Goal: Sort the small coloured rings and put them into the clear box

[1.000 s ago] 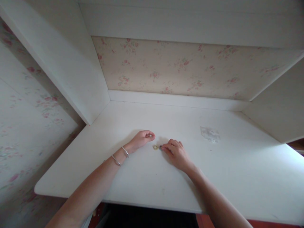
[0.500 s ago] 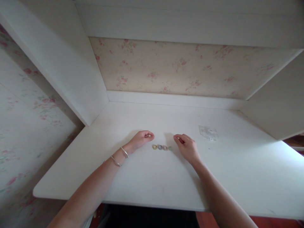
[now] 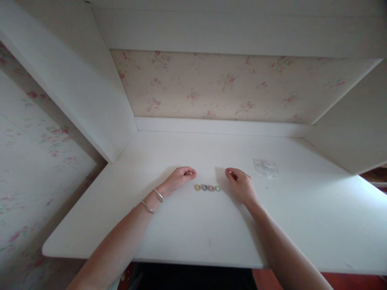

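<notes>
Several small rings lie in a short row on the white desk [image 3: 199, 233]: a yellow ring [image 3: 197, 187], a bluish-grey ring [image 3: 204, 187], a pinkish ring [image 3: 211, 188] and a green ring [image 3: 218, 188]. Just left of and behind the yellow one is my left hand [image 3: 181, 177], its fingers curled in to meet the thumb. I see nothing between them. My right hand [image 3: 240, 183] is right of the green ring, apart from it, with thumb and fingers closed in a pinch and no object showing there. Two silver bangles [image 3: 153, 201] circle my left wrist.
A clear plastic packet [image 3: 266, 167] lies on the desk beyond my right hand. White panels [image 3: 90, 80] rise at the left and right, and an overhead panel spans the top. Floral wallpaper [image 3: 211, 86] covers the back wall.
My right hand has drawn slightly right and back, away from the green ring, which now shows whole. My left hand has stayed in place.
</notes>
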Demonstrator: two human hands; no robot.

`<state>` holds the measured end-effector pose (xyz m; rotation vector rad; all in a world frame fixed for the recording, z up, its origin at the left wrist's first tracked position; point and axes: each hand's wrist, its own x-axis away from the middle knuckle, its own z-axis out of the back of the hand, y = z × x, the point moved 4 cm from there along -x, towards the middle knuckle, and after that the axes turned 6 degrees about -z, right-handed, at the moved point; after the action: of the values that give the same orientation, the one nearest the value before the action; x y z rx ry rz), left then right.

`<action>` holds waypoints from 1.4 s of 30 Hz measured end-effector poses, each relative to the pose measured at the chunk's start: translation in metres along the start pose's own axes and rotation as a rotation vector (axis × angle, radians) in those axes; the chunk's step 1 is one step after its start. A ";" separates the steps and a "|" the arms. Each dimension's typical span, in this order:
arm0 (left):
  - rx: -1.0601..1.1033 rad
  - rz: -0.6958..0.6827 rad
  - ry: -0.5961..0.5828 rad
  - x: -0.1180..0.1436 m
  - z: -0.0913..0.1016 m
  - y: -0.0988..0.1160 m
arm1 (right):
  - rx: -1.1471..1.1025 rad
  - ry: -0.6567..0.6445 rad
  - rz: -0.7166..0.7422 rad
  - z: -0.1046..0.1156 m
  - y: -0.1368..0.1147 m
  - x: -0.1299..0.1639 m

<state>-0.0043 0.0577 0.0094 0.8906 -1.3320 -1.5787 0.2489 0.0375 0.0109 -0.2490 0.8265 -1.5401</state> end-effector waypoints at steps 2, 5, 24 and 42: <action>0.001 0.006 0.001 0.000 0.000 0.000 | 0.081 0.083 -0.023 0.011 0.010 -0.009; -0.005 0.004 0.002 0.000 0.000 0.000 | 0.300 0.340 -0.175 0.040 0.034 -0.020; 0.033 0.022 0.011 0.000 -0.002 0.002 | 0.301 0.298 -0.482 0.066 0.084 -0.027; 0.304 -0.177 0.060 0.000 -0.012 0.016 | -0.537 -0.148 -0.029 -0.023 -0.055 0.020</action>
<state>0.0087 0.0524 0.0227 1.2618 -1.5087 -1.4892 0.1887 0.0229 0.0229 -0.7591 1.1097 -1.2835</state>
